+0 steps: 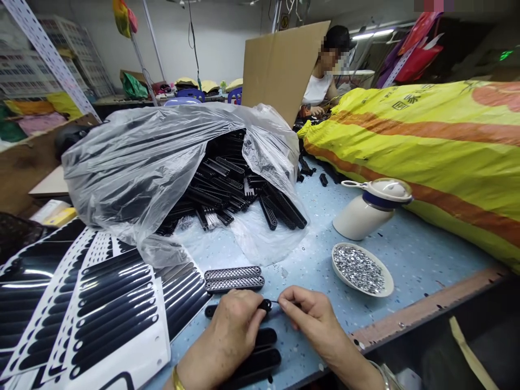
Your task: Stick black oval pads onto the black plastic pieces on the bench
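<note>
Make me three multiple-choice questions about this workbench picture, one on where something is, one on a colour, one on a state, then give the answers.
1. Where is the dish of small silver bits?
A. in front of the white jug
B. inside the plastic bag
C. on the yellow sack

2. What colour are the combs spilling from the bag?
A. white
B. black
C. red

3. How does the jug stand?
A. upright
B. tilted, leaning toward the sack
C. upside down

Answers:
1 A, the dish sits on the table just nearer the camera than the jug.
2 B, the whole pile is black.
3 B, its lidded top tips rightward.
</note>
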A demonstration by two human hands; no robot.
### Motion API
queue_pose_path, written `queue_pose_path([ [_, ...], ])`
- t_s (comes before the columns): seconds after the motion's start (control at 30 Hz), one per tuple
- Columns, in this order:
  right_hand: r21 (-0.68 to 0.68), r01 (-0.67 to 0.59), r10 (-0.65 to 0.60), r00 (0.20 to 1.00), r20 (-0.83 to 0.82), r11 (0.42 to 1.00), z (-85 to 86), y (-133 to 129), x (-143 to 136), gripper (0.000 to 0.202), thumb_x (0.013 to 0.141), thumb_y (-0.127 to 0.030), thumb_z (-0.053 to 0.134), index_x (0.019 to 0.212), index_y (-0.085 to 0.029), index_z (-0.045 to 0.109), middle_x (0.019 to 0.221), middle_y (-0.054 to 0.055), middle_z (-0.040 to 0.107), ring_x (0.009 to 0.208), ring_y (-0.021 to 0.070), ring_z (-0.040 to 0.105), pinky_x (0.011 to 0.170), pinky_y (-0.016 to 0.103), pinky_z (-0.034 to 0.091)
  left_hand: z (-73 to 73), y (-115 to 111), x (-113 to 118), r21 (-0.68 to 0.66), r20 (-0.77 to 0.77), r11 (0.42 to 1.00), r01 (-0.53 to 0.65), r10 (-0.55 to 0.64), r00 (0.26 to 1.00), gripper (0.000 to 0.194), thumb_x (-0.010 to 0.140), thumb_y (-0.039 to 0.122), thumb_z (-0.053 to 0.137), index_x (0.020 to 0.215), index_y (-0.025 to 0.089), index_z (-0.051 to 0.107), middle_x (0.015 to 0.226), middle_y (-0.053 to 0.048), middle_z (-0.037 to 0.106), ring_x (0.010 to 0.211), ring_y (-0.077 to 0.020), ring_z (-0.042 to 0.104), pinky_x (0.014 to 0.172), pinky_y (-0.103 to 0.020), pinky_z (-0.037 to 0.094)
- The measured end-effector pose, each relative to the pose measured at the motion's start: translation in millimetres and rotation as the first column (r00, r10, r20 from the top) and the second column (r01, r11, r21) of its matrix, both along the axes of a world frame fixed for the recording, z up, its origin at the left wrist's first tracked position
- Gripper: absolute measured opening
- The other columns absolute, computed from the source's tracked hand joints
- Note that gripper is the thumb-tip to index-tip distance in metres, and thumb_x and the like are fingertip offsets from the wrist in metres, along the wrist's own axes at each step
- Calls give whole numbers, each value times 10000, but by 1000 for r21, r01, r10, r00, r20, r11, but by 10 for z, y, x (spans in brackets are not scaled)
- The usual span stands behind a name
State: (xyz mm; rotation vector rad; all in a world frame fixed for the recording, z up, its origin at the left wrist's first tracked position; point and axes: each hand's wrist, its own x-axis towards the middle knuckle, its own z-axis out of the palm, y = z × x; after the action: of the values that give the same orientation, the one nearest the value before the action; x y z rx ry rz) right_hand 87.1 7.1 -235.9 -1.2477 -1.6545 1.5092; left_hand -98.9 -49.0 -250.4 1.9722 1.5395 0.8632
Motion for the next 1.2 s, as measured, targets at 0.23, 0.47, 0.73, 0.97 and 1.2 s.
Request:
queue_pose_path([
  [0.23, 0, 197, -197, 980, -41, 980, -37, -44, -11, 334, 572, -437, 813, 719, -153, 714, 525, -27, 510, 481, 107, 417, 449, 228, 348, -10, 41, 11, 45, -35, 999, 9, -7, 999, 160, 848, 104, 544, 840, 195, 675, 800, -47, 722, 750, -225, 672, 672, -307, 473],
  [0.47, 67, 73, -72, 997, -23, 995, -71, -83, -113, 256, 677, -406, 686, 660, -164, 769, 566, 46, 665, 518, 157, 546, 519, 265, 435, 31, 61, 16, 61, -87, 998, 10, -4, 996, 164, 833, 98, 535, 791, 179, 671, 754, -52, 718, 708, -217, 675, 631, -287, 448],
  [0.73, 95, 113, -115, 993, 7, 989, -104, -91, -182, 245, 650, -374, 633, 579, -155, 716, 534, 46, 642, 519, 166, 550, 537, 274, 438, 1, 56, 25, 32, -98, 999, -11, 14, 995, 159, 838, 114, 536, 780, 194, 660, 755, -45, 712, 712, -219, 669, 630, -287, 425],
  [0.97, 133, 130, -131, 991, 1, 983, -109, -78, -246, 218, 644, -344, 580, 533, -163, 633, 493, 2, 541, 506, 140, 485, 513, 259, 384, 14, 52, 20, 3, -103, 1000, 4, -4, 995, 168, 844, 116, 522, 797, 188, 666, 767, -55, 706, 731, -227, 660, 647, -300, 423],
  [1.2, 70, 129, -129, 992, -5, 989, -73, -67, -260, 232, 624, -379, 603, 564, -158, 637, 512, 0, 539, 507, 130, 458, 515, 261, 363, 36, 61, 19, -9, -103, 1000, 15, -15, 995, 177, 846, 109, 516, 798, 181, 670, 774, -60, 711, 738, -232, 666, 650, -308, 433],
])
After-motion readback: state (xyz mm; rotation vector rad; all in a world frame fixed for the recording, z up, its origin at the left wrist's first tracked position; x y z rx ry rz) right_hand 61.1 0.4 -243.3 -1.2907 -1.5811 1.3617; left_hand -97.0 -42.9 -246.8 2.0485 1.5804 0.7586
